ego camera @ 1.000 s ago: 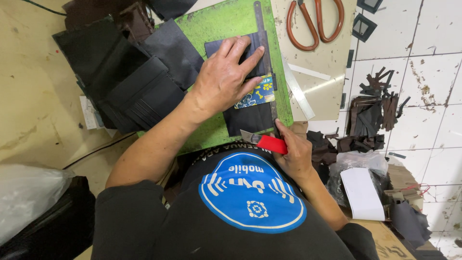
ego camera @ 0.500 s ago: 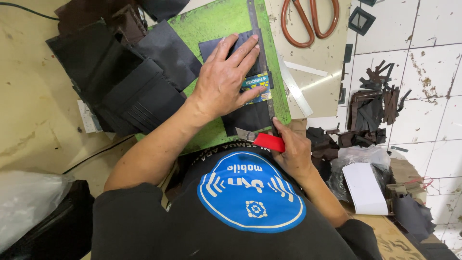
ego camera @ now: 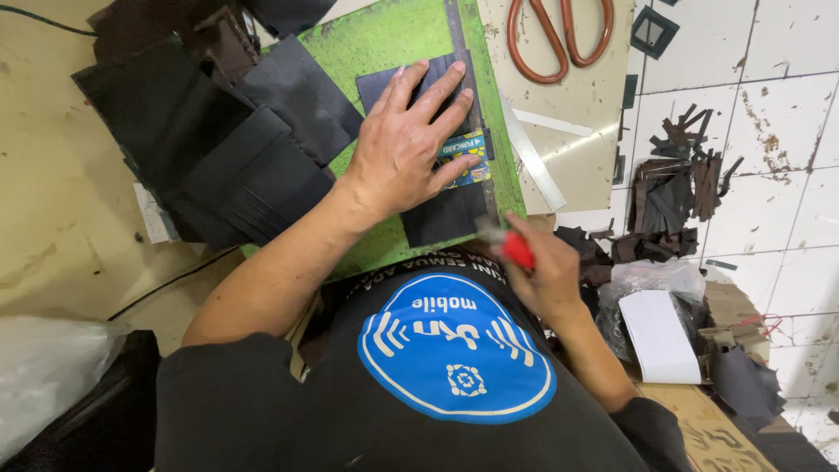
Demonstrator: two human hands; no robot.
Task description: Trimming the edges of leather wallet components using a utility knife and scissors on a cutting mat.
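Left hand (ego camera: 406,153) spread flat, pressing dark leather piece (ego camera: 441,214) and small printed card (ego camera: 463,149) onto green cutting mat (ego camera: 384,35). Steel ruler (ego camera: 472,105) just beyond fingertips. Right hand (ego camera: 546,271) closed round red-handled knife (ego camera: 516,249), blade blurred, at near end of ruler. Judged: cutting step; next stroke needs steady pressure.

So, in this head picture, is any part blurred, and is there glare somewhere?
In the head view, the right hand with the red-handled knife is smeared by motion blur; the left hand, flat on the dark sheet on the green mat, is sharp. A bright glare sits on the metal strip. Edges bend slightly from the wide lens.
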